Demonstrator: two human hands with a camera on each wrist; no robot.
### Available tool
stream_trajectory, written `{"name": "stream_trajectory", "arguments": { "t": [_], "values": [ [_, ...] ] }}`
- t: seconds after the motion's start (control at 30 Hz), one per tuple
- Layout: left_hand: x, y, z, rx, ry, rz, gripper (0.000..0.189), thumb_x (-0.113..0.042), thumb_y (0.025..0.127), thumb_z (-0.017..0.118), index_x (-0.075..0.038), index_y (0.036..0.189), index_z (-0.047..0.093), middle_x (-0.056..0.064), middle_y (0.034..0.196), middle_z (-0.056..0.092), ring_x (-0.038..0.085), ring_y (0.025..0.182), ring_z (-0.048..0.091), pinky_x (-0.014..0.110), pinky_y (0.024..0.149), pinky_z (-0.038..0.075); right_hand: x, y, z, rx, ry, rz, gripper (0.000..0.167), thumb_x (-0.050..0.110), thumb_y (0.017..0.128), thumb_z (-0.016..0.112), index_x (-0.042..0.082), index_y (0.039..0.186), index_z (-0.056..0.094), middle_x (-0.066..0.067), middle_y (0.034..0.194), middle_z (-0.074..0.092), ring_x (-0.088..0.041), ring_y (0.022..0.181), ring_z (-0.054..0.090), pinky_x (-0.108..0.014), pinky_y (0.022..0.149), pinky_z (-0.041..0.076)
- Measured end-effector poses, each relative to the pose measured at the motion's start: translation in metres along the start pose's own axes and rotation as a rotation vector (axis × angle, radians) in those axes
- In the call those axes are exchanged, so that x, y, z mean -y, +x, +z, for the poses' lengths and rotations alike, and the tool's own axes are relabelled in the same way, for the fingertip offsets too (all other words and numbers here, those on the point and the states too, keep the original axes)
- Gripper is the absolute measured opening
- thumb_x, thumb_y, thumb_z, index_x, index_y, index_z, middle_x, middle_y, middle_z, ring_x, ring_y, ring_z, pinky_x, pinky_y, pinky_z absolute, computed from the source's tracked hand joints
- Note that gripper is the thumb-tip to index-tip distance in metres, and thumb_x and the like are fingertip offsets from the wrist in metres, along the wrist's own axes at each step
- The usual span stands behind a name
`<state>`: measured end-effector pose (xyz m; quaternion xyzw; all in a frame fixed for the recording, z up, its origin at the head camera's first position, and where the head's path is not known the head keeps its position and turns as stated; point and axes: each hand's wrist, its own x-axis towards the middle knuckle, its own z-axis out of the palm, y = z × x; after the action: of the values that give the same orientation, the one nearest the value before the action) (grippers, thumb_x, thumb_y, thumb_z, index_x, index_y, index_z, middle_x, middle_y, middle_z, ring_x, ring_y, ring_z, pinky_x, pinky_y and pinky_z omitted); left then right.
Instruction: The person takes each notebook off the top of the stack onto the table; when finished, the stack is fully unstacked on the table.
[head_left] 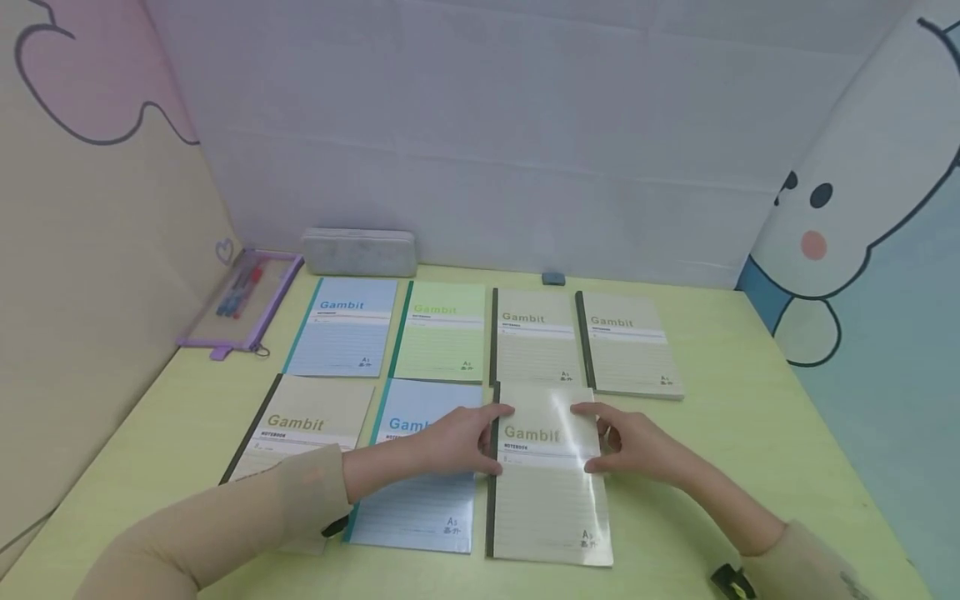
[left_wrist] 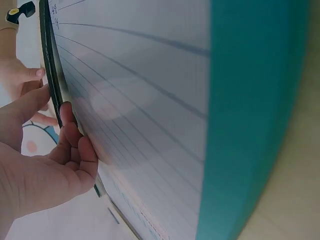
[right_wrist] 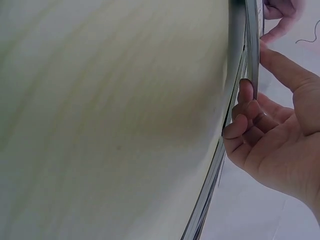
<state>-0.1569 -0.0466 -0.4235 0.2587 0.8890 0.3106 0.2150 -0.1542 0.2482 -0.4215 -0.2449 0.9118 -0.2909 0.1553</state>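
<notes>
A beige Gambit notebook (head_left: 551,508) with a dark spine lies in the front row, bright glare across its cover. My left hand (head_left: 465,437) grips its spine edge, thumb and a finger on the cover and other fingers curled at the edge. The right hand (head_left: 637,446) pinches the opposite long edge in the same way. In the right wrist view, the notebook's page edge (right_wrist: 253,50) sits between thumb and fingers, raised off the table. Under the left forearm is a blue notebook (head_left: 420,517) with a teal spine, partly covered by the hand.
Behind stand a row of notebooks: blue (head_left: 341,333), green (head_left: 438,337), beige (head_left: 536,346) and another beige (head_left: 633,350). One more beige notebook (head_left: 315,417) lies front left, partly under the sleeve. A purple-edged pouch (head_left: 281,292), grey case (head_left: 360,254) and small eraser-like block (head_left: 553,278) sit at the back.
</notes>
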Motion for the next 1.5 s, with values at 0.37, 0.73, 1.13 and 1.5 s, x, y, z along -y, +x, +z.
{"name": "stream_trajectory", "arguments": {
  "t": [0.37,0.73,1.13,1.5],
  "values": [
    [-0.001,-0.001,0.002,0.033,0.079,-0.027,0.081,-0.024,0.075,0.080,-0.007,0.143,0.038,-0.007,0.066,0.054,0.006,0.057,0.049,0.019,0.054,0.042,-0.002,0.007,0.005,0.044,-0.047,-0.017,0.071,0.030,0.072,0.081,0.014,0.133,0.051,0.007,0.074,0.051,-0.006,0.065,0.044,-0.020,0.057,0.038],
    [-0.008,0.011,-0.014,-0.005,0.071,0.030,0.080,-0.024,0.077,0.078,-0.013,0.145,0.036,-0.009,0.069,0.058,0.005,0.060,0.051,0.021,0.058,0.043,0.003,0.006,-0.020,-0.030,-0.099,-0.004,0.066,0.026,0.075,0.080,0.011,0.133,0.052,0.002,0.078,0.053,-0.009,0.064,0.044,-0.021,0.056,0.038],
    [-0.033,0.067,-0.045,-0.144,0.064,0.163,0.080,-0.027,0.082,0.074,-0.018,0.148,0.029,0.004,0.115,0.063,0.025,0.109,0.056,0.033,0.088,0.047,-0.014,0.011,-0.078,-0.220,-0.168,0.054,0.067,0.024,0.079,0.077,0.009,0.137,0.047,-0.009,0.093,0.057,-0.018,0.078,0.050,-0.023,0.063,0.042],
    [-0.041,0.127,-0.039,-0.180,0.023,0.177,0.082,-0.033,0.083,0.073,-0.023,0.150,0.026,0.002,0.134,0.055,0.025,0.131,0.041,0.043,0.110,0.031,-0.055,0.027,-0.100,-0.329,-0.121,0.071,0.065,0.021,0.084,0.073,0.006,0.140,0.042,-0.017,0.116,0.057,-0.027,0.100,0.052,-0.044,0.082,0.049]
  ]
}}
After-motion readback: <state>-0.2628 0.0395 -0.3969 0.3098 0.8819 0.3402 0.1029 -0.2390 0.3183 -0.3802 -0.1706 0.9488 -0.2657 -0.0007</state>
